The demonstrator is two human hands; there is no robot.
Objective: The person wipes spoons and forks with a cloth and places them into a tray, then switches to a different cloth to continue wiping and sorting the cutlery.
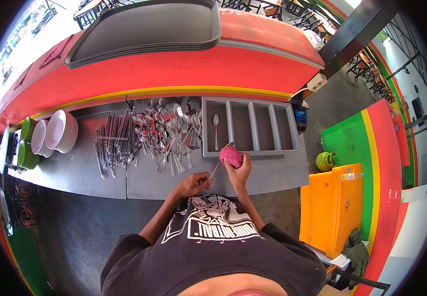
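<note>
In the head view my right hand [238, 170] is closed around a pink cloth [231, 156], which wraps part of a fork near the front edge of the grey cutlery tray [253, 153]. My left hand [196, 183] pinches the fork's handle [215, 170], its fingers closed. One fork [216, 131] lies upright in the tray's leftmost compartment; the other compartments hold nothing visible. Left of the tray, a loose heap of forks and spoons [166, 130] covers the metal counter [174, 190]. Thin cutlery, perhaps knives [111, 140], lies beside the heap.
White plates [63, 132] and green bowls [27, 155] are stacked at the counter's left end. Dark trays [147, 29] rest on the red ledge [184, 69] beyond. A power socket [317, 82] hangs at the ledge's right end, and an orange cabinet [322, 207] stands at right.
</note>
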